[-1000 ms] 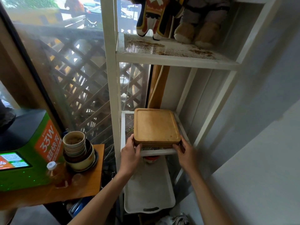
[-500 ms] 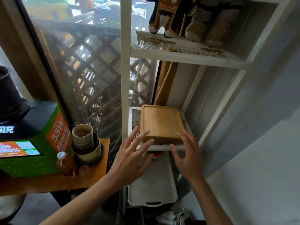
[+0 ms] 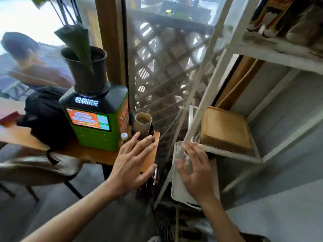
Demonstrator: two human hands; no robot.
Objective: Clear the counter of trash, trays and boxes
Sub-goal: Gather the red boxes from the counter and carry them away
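Observation:
A stack of square wooden trays (image 3: 225, 128) lies on the mesh middle shelf of a white metal rack (image 3: 232, 155) at the right. My left hand (image 3: 132, 163) is spread open over the corner of the wooden counter (image 3: 21, 137), just in front of stacked paper cups in bowls (image 3: 143, 122) and a small capped bottle (image 3: 124, 137). My right hand (image 3: 195, 166) is open too, hovering below the shelf's front edge, apart from the trays. Neither hand holds anything.
A green charging kiosk (image 3: 96, 123) with a potted plant (image 3: 85, 67) on top stands on the counter beside a black bag (image 3: 43, 112). A white plastic tray (image 3: 178, 186) leans under the shelf. A person sits behind the glass at the left; a chair (image 3: 40, 165) is below.
Both hands let go of the wooden trays on the shelf and drew back. The view swung left, bringing the kiosk, plant and cups toward the middle.

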